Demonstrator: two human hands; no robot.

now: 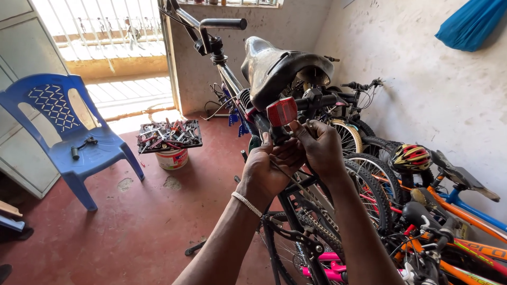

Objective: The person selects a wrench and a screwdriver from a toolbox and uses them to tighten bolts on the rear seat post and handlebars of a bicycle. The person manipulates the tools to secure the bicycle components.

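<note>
**Both hands crowding the seat post, cable pinched between them**

Red concrete floor (132, 221) and a scuffed white wall (422, 89) are framing a small bike workshop, with daylight coming in through the open doorway behind.

Head view: the left hand (266, 169) is closing around the seat post area just below the red rear reflector (281, 111), fingers curled shut, and a thin cable (288, 177) is running out from under the palm. The right hand (319, 148) is pinching shut on something small beside the reflector (too hidden behind the fingers to name). The black saddle (280, 66) is sitting directly above both hands, on a bicycle standing close against a row of other bikes (422, 221).

Judging from this, the cable is likely to slip from a loose pinch, or to snag on the neighbouring wheel (369, 184) just beside the right wrist. A hard tug could also be tipping the bicycle toward that row. The tool tray on the white bucket (170, 136) and the blue plastic chair (74, 132) are standing well apart, so anything dropped is falling out of easy reach.
</note>
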